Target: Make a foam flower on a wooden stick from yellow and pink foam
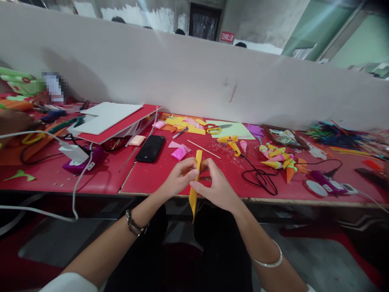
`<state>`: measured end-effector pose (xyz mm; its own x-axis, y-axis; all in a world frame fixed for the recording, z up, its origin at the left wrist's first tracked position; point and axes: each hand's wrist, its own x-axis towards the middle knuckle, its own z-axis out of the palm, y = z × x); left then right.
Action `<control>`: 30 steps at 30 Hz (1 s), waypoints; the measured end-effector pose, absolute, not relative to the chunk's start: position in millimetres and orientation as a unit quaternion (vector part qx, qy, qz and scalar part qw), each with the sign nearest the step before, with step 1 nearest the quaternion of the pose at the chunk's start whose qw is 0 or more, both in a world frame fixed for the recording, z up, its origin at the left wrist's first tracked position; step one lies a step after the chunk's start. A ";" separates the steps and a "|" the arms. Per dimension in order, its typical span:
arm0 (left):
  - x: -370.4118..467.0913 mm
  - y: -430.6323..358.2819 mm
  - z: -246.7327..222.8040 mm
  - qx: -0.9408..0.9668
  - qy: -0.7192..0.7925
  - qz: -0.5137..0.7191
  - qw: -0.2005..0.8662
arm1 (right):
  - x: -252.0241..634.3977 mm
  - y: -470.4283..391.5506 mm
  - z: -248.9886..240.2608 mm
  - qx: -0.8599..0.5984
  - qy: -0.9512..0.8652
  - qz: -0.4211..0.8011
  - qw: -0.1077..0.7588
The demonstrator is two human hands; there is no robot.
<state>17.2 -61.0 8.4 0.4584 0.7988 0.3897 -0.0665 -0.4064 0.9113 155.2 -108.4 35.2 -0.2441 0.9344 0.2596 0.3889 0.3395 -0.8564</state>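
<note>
A narrow strip of folded or rolled yellow paper (pixel 193 198) stands upright between my two hands, over the table's front edge. My left hand (pixel 181 175) pinches it from the left, thumb near its middle. From the right, my right hand (pixel 212 182) grips the same paper between thumb and curled fingers. Just beyond the hands lie a pink packet (pixel 179 153) and a thin wooden stick (pixel 203 149). A black phone (pixel 150 148) rests to the left of them, and a yellow glue gun (pixel 231 142) to the right.
Red-and-white boards (pixel 112 117) and a purple power socket (pixel 83 160) sit left. Scissors (pixel 214 129) lie on paper at the back. Small paper cones (pixel 281 158), a black cable (pixel 261 180) and another purple socket (pixel 326 182) are right. A person's hand (pixel 15 121) shows far left.
</note>
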 end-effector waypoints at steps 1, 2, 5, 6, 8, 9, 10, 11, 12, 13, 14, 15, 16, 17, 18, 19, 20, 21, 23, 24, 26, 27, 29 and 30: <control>16.7 -60.4 8.0 0.706 0.260 0.449 0.482 | 155.8 -107.9 35.5 -0.462 -0.713 0.342 0.402; 16.2 -59.8 7.4 0.705 0.261 0.448 0.485 | 156.7 -107.5 35.8 -0.459 -0.712 0.348 0.401; 15.2 -58.7 5.1 0.701 0.258 0.445 0.493 | 159.3 -106.7 36.3 -0.451 -0.710 0.369 0.397; 15.1 -58.6 4.6 0.700 0.257 0.444 0.497 | 159.9 -106.6 36.2 -0.449 -0.709 0.373 0.395; 15.1 -58.8 4.4 0.697 0.260 0.439 0.504 | 160.7 -106.2 35.7 -0.446 -0.705 0.383 0.396; 15.0 -58.9 4.8 0.694 0.264 0.438 0.506 | 161.0 -105.8 35.3 -0.444 -0.700 0.394 0.396; 14.6 -59.1 5.5 0.692 0.268 0.440 0.506 | 161.4 -105.1 34.7 -0.442 -0.693 0.406 0.400; 13.8 -59.4 6.5 0.693 0.272 0.441 0.502 | 162.2 -104.0 34.0 -0.443 -0.681 0.418 0.408; 12.4 -59.6 7.7 0.697 0.275 0.441 0.494 | 163.5 -102.4 33.3 -0.447 -0.665 0.425 0.421; 10.4 -59.8 9.0 0.706 0.275 0.438 0.484 | 165.8 -100.4 32.7 -0.456 -0.649 0.425 0.435; 7.6 -59.8 10.2 0.718 0.273 0.434 0.472 | 169.0 -98.1 32.1 -0.470 -0.636 0.418 0.448; 4.2 -59.6 11.2 0.730 0.269 0.428 0.459 | 173.3 -95.6 31.8 -0.486 -0.626 0.404 0.457; 0.2 -59.1 11.8 0.741 0.266 0.424 0.448 | 178.4 -93.1 31.6 -0.506 -0.621 0.383 0.460; -4.0 -58.0 11.9 0.746 0.268 0.422 0.440 | 184.2 -90.8 31.8 -0.527 -0.622 0.358 0.455; -8.1 -56.2 11.5 0.743 0.279 0.421 0.438 | 190.1 -89.0 32.2 -0.547 -0.626 0.329 0.448; -11.9 -53.8 10.5 0.733 0.302 0.423 0.438 | 195.6 -87.9 33.1 -0.565 -0.629 0.299 0.443; -15.0 -50.9 9.1 0.716 0.338 0.427 0.437 | 200.3 -87.5 34.5 -0.576 -0.633 0.275 0.438; -17.2 -47.5 7.5 0.697 0.382 0.435 0.424 | 203.6 -88.0 36.3 -0.580 -0.638 0.255 0.437; -18.3 -41.0 5.0 0.673 0.462 0.462 0.347 | 205.7 -90.8 41.2 -0.576 -0.654 0.221 0.438; -17.1 -38.5 4.9 0.676 0.487 0.475 0.283 | 204.5 -92.8 44.2 -0.568 -0.667 0.203 0.437; -11.3 -36.2 8.3 0.709 0.498 0.479 0.144 | 199.0 -96.9 50.0 -0.546 -0.699 0.173 0.428; -7.2 -36.4 11.7 0.733 0.489 0.464 0.087 | 195.6 -98.5 52.5 -0.533 -0.714 0.165 0.424; 2.0 -38.1 20.6 0.787 0.455 0.415 0.024 | 189.2 -100.6 56.1 -0.512 -0.728 0.161 0.426; 6.3 -39.0 25.2 0.808 0.438 0.394 0.017 | 186.8 -101.1 56.9 -0.508 -0.726 0.163 0.434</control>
<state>6.3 -39.0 25.2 0.3061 0.7207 0.6220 0.6935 -0.6164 0.3730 186.8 -101.1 56.9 -0.1073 0.8790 0.4645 0.5953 0.4310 -0.6782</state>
